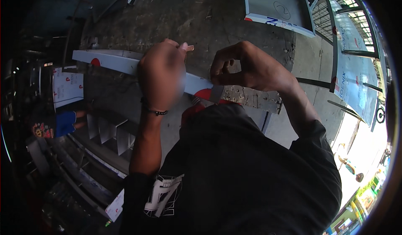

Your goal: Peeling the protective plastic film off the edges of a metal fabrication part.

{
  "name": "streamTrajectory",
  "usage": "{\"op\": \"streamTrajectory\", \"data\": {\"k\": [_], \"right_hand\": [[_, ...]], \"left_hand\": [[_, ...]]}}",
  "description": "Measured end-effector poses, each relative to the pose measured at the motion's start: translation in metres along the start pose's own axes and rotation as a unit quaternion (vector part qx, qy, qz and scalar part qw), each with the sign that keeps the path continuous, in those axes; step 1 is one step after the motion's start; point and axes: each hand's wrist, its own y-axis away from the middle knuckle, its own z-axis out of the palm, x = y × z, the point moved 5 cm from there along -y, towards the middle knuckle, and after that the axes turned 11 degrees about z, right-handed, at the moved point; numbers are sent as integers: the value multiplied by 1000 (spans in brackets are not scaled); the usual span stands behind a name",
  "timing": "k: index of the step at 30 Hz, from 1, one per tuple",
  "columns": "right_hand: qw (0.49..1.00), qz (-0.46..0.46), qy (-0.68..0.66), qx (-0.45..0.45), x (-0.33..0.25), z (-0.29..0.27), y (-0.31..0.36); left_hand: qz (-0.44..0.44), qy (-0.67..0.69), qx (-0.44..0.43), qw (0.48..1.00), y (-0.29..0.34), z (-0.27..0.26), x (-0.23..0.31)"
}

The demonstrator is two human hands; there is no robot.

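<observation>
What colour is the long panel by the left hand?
The panel is bluish-white with red patches; head view.

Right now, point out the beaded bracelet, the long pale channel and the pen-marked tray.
Beaded bracelet (pixel 161 113), head view: its dark beads.
Long pale channel (pixel 120 64), head view: side face, left stretch.
Pen-marked tray (pixel 264 2), head view: bare inner floor.

This looks like a metal workshop. A scarred workbench (pixel 201 21) spans upper centre; a sheet-metal tray (pixel 268 6) lies upper right.
</observation>
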Motion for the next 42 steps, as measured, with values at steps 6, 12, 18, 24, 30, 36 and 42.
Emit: {"op": "streamTrajectory", "data": {"k": [6,12,18,24,30,36,42], "right_hand": [[997,-4,10,79,-3,14,12],[969,-92,-71,220,45,72,45],[911,-281,-53,298,55,107,45],[954,-268,-79,109,49,85,29],[971,-226,-38,-69,30,55,15],[970,-236,19,-51,15,53,6],[956,-269,72,-96,3,47,-1]], "left_hand": [[-7,-7,17,1000,8,-7,-3],[-5,8,61,998,32,-18,8],[35,-31,79,996,66,-31,2],[45,-33,74,996,71,-29,2],[46,-26,58,997,75,-31,3],[51,-39,58,996,70,-30,6],[22,-39,69,997,68,-30,9]]}}
